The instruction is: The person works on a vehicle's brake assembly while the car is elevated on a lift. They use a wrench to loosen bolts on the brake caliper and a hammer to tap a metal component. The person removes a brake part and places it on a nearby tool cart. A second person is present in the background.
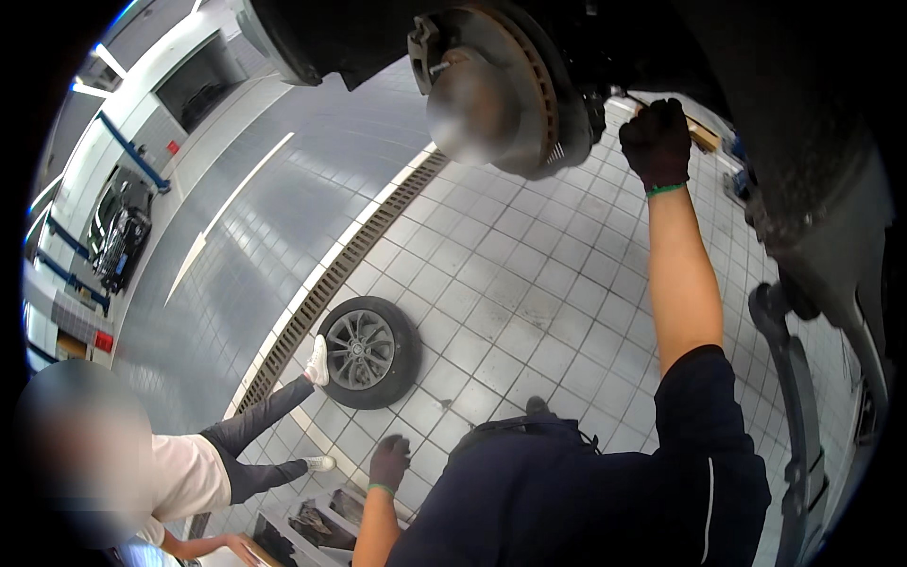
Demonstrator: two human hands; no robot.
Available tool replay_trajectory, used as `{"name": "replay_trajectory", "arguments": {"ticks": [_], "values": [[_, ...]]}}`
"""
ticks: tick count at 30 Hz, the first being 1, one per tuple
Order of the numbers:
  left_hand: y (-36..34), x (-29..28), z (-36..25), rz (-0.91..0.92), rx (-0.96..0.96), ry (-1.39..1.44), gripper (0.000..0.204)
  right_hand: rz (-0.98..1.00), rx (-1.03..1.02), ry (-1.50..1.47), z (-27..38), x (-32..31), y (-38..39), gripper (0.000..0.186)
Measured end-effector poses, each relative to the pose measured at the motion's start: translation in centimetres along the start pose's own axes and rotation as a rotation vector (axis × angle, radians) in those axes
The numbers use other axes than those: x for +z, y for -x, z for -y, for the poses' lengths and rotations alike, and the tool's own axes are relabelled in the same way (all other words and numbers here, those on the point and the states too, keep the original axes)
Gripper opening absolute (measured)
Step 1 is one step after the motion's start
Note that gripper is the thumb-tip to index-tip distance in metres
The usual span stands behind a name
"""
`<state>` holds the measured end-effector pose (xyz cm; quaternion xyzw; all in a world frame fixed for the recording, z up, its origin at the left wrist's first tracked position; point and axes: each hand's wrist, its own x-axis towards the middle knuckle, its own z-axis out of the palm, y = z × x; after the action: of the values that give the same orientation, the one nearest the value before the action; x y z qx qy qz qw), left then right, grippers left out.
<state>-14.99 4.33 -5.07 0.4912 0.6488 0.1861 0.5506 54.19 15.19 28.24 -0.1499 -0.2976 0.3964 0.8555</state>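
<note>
My right hand (pixel 656 142), in a dark glove with a green cuff, is raised beneath a lifted car, beside the suspension parts (pixel 595 113) right of the brake disc (pixel 534 104). Its fingers are curled closed; what they hold is hidden. A brake caliper (pixel 423 52) sits at the disc's left. My left hand (pixel 387 463), also gloved, hangs low near my body with fingers loosely bent, holding nothing visible. A removed wheel (pixel 360 350) lies on the tiled floor between my hands and the drain grate.
A person (pixel 184 472) in a white top stands lower left, one shoe against the wheel, beside a compartmented cart (pixel 326 506). A lift arm (pixel 784 397) runs down the right. Across the floor are a drain grate (pixel 350 255), another car (pixel 123 227) and blue lift posts (pixel 132 151).
</note>
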Motion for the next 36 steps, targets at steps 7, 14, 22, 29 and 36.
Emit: {"name": "replay_trajectory", "arguments": {"ticks": [7,14,22,29,36], "values": [[5.0,3.5,11.3,0.068,-0.349,-0.5,0.034,0.098,0.213,-0.101,-1.8,-0.5,-3.7,0.041],[9.3,6.0,25.8,0.345,-0.123,-0.738,0.032,0.456,0.191,0.011,-2.4,-6.5,-7.1,0.022],[6.6,7.9,19.8,0.096,0.013,-0.472,0.03,0.139,0.254,0.149,-1.1,-0.3,-4.5,0.024],[5.5,4.6,14.2,-0.153,-0.399,0.12,0.031,0.162,0.167,0.112,-1.2,-0.8,-2.4,0.015],[10.0,2.4,16.7,0.07,-0.243,-0.449,0.017,0.075,-0.398,0.86,-3.1,3.7,7.2,0.016]]}}
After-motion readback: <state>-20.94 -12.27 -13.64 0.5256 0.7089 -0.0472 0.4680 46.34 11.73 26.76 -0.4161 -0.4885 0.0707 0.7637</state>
